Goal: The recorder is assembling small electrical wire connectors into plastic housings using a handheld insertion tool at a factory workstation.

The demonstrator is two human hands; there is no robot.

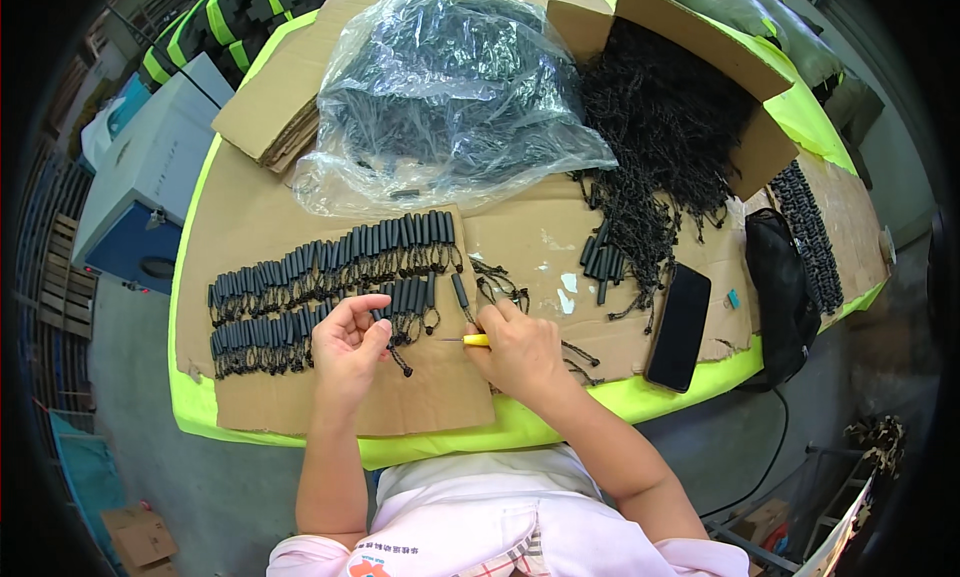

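My left hand [348, 343] is closed, thumb and forefinger pinching a small black tube with a cord; its knotted cord end [403, 365] hangs out below the thumb. My right hand [522, 349] is wrapped round a yellow-handled tool [477, 340] with a thin metal tip pointing left, toward the left hand. The tip's exact shape is too small to make out. Just above the right hand, a loose black tube with cord [460, 291] lies on the cardboard sheet [430, 407]. Rows of corded black tubes [262, 277] lie to the left, partly hidden behind my left hand.
A clear plastic bag [450, 87] of dark pieces stands at the back. Right of it, a cardboard box [765, 157] spills black cords [650, 117]. Bare tubes [603, 255], a phone [680, 327] and a black pouch [778, 292] lie rightward. Loose cords [580, 362] lie beside my right hand.
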